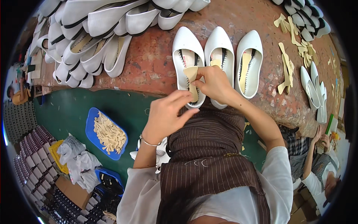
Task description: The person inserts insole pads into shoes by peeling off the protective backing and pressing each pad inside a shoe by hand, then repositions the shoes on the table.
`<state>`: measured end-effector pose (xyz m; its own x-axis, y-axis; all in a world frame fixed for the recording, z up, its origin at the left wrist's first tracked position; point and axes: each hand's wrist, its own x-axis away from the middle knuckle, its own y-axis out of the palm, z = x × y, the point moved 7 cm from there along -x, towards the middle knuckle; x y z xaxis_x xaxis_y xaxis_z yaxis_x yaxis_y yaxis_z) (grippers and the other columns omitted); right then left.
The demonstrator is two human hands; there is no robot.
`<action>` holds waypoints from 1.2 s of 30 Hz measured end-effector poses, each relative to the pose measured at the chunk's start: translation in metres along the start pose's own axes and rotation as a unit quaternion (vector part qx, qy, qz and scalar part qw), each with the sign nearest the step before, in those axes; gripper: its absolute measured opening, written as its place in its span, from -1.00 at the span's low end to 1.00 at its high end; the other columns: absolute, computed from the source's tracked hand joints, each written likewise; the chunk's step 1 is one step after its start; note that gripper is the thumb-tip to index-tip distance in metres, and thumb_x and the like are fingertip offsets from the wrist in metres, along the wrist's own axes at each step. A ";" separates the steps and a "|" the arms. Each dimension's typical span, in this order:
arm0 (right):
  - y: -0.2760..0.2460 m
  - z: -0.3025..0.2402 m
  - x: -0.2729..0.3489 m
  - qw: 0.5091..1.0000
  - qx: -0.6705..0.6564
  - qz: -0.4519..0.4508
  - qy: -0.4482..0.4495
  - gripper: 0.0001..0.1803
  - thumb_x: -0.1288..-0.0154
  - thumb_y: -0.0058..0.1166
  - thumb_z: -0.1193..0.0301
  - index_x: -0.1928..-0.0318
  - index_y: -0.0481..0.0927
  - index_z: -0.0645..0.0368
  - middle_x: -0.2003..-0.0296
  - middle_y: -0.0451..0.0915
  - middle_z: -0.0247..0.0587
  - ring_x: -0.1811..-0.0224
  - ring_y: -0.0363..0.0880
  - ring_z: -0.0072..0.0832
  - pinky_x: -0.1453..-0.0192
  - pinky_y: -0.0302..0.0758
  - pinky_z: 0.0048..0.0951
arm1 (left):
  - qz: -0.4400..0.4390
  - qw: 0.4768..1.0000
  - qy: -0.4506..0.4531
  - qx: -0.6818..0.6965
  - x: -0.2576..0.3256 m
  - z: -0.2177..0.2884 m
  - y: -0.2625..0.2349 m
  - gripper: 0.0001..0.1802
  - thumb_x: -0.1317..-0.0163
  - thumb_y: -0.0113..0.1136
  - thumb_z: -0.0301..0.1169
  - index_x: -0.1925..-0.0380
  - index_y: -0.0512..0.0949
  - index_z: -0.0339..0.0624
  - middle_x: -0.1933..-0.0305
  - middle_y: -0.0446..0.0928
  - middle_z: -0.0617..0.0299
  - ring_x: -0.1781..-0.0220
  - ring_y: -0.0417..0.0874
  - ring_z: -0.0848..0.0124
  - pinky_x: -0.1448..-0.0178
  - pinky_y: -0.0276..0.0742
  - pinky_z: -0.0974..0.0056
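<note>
Three white pointed shoes stand side by side at the table's near edge, toes pointing away. Inside the left shoe (pixel 187 38) is a cream insole strip (pixel 191 72), wide at its upper end. My right hand (pixel 215 83) reaches over the middle shoe (pixel 219 35) and pinches this strip at its side. At the heel of the left shoe is my left hand (pixel 166 116), its thumb and fingers apart; whether it touches the rim I cannot tell. Another cream strip lies in the middle shoe, partly hidden by my right hand. The right shoe (pixel 250 40) holds a strip along its sole.
Many white shoes (pixel 108 18) are piled on the worn red table (pixel 149 71) at the left. Loose cream strips (pixel 286 69) and more white shoes (pixel 309 87) lie at the right. A blue basin (pixel 89 128) of strips sits on the green floor. Another person (pixel 317 168) works at the right.
</note>
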<state>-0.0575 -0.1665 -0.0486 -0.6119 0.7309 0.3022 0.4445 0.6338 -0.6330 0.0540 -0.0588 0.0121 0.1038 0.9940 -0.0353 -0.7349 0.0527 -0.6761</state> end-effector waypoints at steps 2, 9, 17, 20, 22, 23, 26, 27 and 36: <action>0.000 -0.002 0.000 1.000 -0.001 0.005 -0.005 -0.80 -0.11 0.29 0.41 0.26 0.76 0.24 0.39 0.72 0.01 0.39 0.68 -0.08 0.26 0.54 -0.17 | -0.046 0.996 0.030 -0.077 -0.001 0.005 0.018 -0.64 -0.11 0.41 -0.15 0.23 0.64 -0.17 0.12 0.60 0.25 0.35 0.70 0.22 0.29 0.60 0.16; -0.008 0.002 -0.014 0.996 -0.029 -0.012 -0.079 -0.79 -0.08 0.28 0.38 0.27 0.74 0.20 0.39 0.74 -0.07 0.33 0.73 -0.14 0.18 0.60 -0.20 | -0.137 0.977 -0.002 -0.165 -0.003 -0.003 0.044 -0.65 -0.14 0.40 -0.17 0.25 0.62 -0.21 0.12 0.58 0.27 0.36 0.69 0.18 0.29 0.57 0.12; -0.026 -0.007 -0.043 0.998 -0.027 0.011 -0.054 -0.76 -0.12 0.35 0.32 0.21 0.72 0.15 0.50 0.67 -0.25 0.44 0.63 -0.43 0.31 0.48 -0.36 | -0.110 0.981 0.026 -0.155 -0.004 0.002 0.041 -0.68 -0.12 0.40 -0.22 0.39 0.57 -0.25 0.26 0.49 0.16 0.39 0.68 0.18 0.31 0.57 0.12; -0.018 -0.017 -0.048 0.996 0.064 0.016 -0.060 -0.73 -0.13 0.33 0.33 0.15 0.72 0.13 0.49 0.68 -0.20 0.41 0.67 -0.31 0.31 0.51 -0.28 | -0.125 0.980 0.014 -0.156 -0.003 -0.001 0.043 -0.68 -0.13 0.40 -0.21 0.32 0.60 -0.24 0.18 0.52 0.20 0.36 0.68 0.18 0.29 0.57 0.11; -0.013 -0.026 -0.053 0.984 0.117 0.051 -0.127 -0.74 -0.13 0.29 0.37 0.13 0.73 0.12 0.45 0.71 -0.15 0.36 0.70 -0.21 0.30 0.54 -0.19 | -0.135 0.978 0.007 -0.156 -0.002 -0.003 0.043 -0.67 -0.14 0.40 -0.20 0.26 0.62 -0.23 0.11 0.56 0.25 0.33 0.69 0.17 0.26 0.57 0.11; -0.012 -0.026 -0.057 0.984 0.116 0.051 -0.126 -0.74 -0.13 0.29 0.37 0.13 0.73 0.12 0.45 0.71 -0.15 0.36 0.70 -0.21 0.30 0.54 -0.19 | -0.137 0.979 0.004 -0.152 -0.002 -0.004 0.043 -0.67 -0.14 0.40 -0.21 0.25 0.62 -0.22 0.10 0.56 0.25 0.33 0.69 0.17 0.26 0.58 0.11; -0.006 -0.025 -0.066 0.983 0.145 -0.002 -0.115 -0.73 -0.11 0.26 0.41 0.13 0.72 0.11 0.41 0.72 -0.13 0.33 0.72 -0.18 0.28 0.56 -0.16 | -0.137 0.980 -0.002 -0.147 -0.001 -0.004 0.043 -0.68 -0.14 0.40 -0.22 0.24 0.62 -0.22 0.10 0.55 0.25 0.32 0.69 0.17 0.25 0.58 0.11; -0.007 -0.024 -0.068 0.983 0.150 -0.004 -0.109 -0.72 -0.09 0.26 0.42 0.12 0.72 0.11 0.40 0.73 -0.12 0.33 0.72 -0.18 0.27 0.56 -0.16 | -0.137 0.980 -0.004 -0.144 -0.001 -0.005 0.042 -0.68 -0.14 0.40 -0.22 0.24 0.62 -0.22 0.10 0.55 0.24 0.32 0.69 0.17 0.25 0.58 0.11; -0.004 -0.026 -0.062 0.963 0.222 0.061 -0.143 -0.72 -0.02 0.28 0.46 0.18 0.69 0.13 0.44 0.69 0.00 0.35 0.73 -0.08 0.34 0.60 -0.15 | -0.137 0.982 -0.001 -0.130 0.000 -0.007 0.041 -0.68 -0.14 0.40 -0.23 0.25 0.62 -0.24 0.05 0.57 0.24 0.32 0.69 0.16 0.25 0.58 0.10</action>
<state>-0.0048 -0.2081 -0.0463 -0.7555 0.6540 0.0378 0.2402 0.3302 -0.9128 0.0287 -0.0572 -0.0208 0.2730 0.9460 0.1749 -0.4840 0.2922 -0.8249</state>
